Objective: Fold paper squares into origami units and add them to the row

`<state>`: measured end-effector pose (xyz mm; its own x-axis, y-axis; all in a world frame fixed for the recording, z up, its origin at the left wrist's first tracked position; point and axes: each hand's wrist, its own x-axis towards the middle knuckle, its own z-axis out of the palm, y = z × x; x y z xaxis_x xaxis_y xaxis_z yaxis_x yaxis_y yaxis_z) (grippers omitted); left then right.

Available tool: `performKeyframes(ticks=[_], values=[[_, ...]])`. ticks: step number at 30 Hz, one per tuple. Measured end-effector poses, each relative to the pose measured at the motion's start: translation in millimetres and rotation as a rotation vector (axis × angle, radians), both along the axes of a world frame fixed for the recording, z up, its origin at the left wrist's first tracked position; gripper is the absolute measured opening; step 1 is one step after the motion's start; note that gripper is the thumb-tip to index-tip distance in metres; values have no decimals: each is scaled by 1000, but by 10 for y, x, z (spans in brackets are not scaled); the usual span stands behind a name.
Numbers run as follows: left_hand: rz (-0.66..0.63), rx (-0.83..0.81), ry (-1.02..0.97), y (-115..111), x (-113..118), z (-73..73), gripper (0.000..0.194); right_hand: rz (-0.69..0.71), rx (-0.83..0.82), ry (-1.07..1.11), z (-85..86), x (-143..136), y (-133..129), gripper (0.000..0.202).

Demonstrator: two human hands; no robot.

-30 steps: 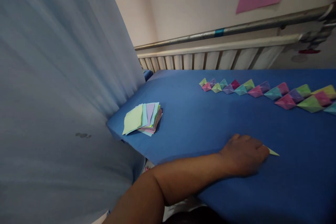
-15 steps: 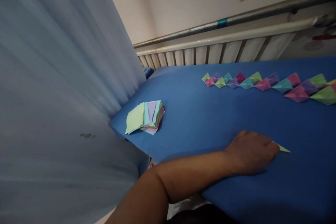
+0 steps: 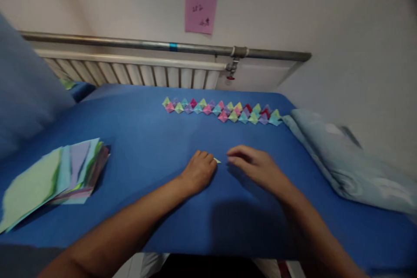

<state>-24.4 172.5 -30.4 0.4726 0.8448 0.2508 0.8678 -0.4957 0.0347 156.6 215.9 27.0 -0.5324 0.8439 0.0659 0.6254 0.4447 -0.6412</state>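
Note:
My left hand rests on the blue surface with its fingers curled over a small folded piece of pale green paper. Only a pointed tip of the paper sticks out on the right; the rest is hidden under the fingers. Just right of that tip, my right hand hovers with thumb and forefinger apart and nothing visible between them. Beyond both hands lie rows of folded paper diamonds in pink, green, purple, blue and yellow.
A stack of coloured paper sheets lies at the left. On the right is a folded pale blue quilt. Behind the blue-covered table run a radiator and a metal pipe. A curtain hangs at far left.
The view has swung to the right, bringing my right hand, the quilt and the whole row of folded diamonds into sight. My left hand still holds the green folded paper.

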Motion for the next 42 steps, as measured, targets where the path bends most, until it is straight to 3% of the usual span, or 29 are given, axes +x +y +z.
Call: performKeyframes(ticks=[5,7,13,19,26,32,37,42], values=[[13,50,-27,-45,4,-26,22,-78,-249,8,-228,-143,277,8],[12,64,-50,-53,11,-43,21,0,-315,-2,-287,-209,358,5],[0,93,-156,-29,23,-142,22,76,-195,-52,-339,-217,382,8],[-20,125,-230,-50,4,-156,26,83,-181,-83,-335,-202,342,10],[-24,168,-167,-56,-37,-121,30,110,-221,-93,-327,-182,372,10],[-4,152,-86,-131,-90,-190,37,128,-264,-75,-327,-153,416,11],[60,95,-25,-207,-120,-226,42,135,-290,-51,-348,-129,442,16],[23,47,23,-226,-153,-179,43,160,-336,-6,-349,-91,475,20]])
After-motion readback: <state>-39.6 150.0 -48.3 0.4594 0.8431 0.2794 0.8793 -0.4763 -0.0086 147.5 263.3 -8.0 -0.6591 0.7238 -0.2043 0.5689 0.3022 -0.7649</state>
